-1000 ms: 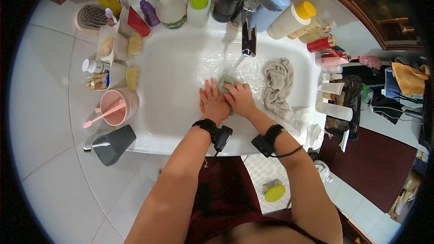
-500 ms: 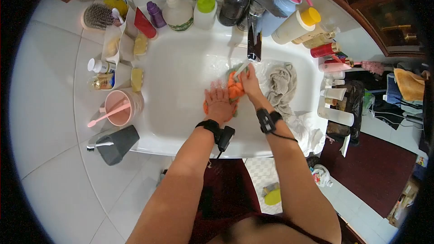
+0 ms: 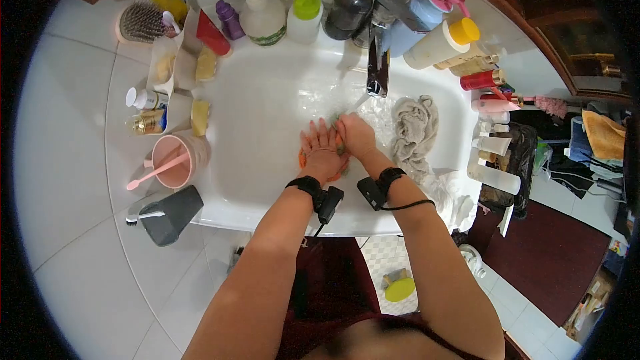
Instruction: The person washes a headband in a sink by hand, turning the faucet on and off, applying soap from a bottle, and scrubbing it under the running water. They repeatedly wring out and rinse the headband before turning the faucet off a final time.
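Note:
An orange cloth with greenish patches [image 3: 303, 159] lies wet on the sink floor, mostly covered by my hands. My left hand [image 3: 323, 155] presses flat on it with fingers spread. Right beside it, my right hand [image 3: 357, 135] is closed around a bunched part of the same cloth, most of that part hidden in the fist. Water runs from the metal faucet [image 3: 378, 70] just above my right hand. Right of my hands, a crumpled grey cloth [image 3: 415, 123] rests in the white sink [image 3: 257, 113].
White fabric [image 3: 450, 197] drapes over the sink's front right corner. Bottles, including a green-capped one [image 3: 305, 23], line the back rim. On the left stand a pink mug [image 3: 175, 163] and a grey cup [image 3: 175, 217]. More tubes and a clear bottle [image 3: 495, 177] lie along the right.
My right hand has moved down and left, out of the water stream and against my left hand, folding the orange cloth in. My left hand stays flat in nearly the same place.

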The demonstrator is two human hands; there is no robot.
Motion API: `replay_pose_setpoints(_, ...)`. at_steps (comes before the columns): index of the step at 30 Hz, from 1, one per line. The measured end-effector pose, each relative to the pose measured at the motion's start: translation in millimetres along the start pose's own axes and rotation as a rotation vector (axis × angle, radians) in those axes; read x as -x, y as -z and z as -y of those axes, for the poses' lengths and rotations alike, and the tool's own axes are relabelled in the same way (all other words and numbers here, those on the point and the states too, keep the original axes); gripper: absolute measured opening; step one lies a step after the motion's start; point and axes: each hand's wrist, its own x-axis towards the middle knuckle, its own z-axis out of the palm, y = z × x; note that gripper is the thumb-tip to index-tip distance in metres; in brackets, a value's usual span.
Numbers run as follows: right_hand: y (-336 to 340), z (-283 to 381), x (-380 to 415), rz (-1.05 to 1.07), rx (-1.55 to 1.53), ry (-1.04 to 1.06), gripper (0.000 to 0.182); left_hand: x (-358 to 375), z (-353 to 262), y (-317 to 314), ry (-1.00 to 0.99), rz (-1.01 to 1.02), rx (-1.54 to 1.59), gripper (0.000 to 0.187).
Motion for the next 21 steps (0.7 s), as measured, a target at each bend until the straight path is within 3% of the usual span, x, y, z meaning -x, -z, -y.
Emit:
replay_pose_setpoints(4, 6, 8, 3, -0.002, -0.140, -0.287, 0.030, 2, 0, 9, -0.005, 0.046, -0.038, 0.082)
replay_pose_setpoints(21, 5, 15, 10, -0.002, -0.013, -0.269, 0.028, -2, 2, 4, 0.008, 0.082, -0.079, 0.087)
